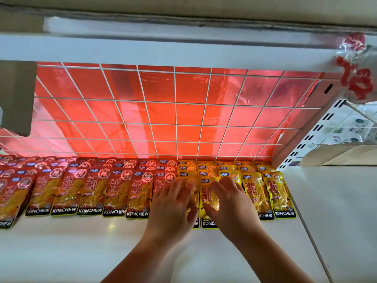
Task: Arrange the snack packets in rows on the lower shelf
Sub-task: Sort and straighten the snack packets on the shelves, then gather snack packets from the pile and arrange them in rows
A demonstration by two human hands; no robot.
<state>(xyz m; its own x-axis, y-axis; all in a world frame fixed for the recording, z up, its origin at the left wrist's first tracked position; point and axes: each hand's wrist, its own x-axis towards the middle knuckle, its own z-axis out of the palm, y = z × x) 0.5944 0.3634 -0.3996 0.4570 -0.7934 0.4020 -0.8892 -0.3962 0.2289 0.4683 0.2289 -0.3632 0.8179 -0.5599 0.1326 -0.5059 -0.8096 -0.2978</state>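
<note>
Yellow foil snack packets (255, 193) lie in overlapping rows at the right of the white lower shelf (81, 252). Red foil snack packets (91, 190) of the same brand fill the rows to their left. The left hand (173, 203) and the right hand (230, 203) rest flat side by side, fingers spread and fairly straight. Each presses on a front yellow packet, and these two sit nearer the shelf's front than their neighbours. Behind the rows stands a white wire grid panel (175, 123) backed by red plastic film (126, 111). A white slotted upright (312, 137) and a brown cardboard box (336, 154) stand at the right.
</note>
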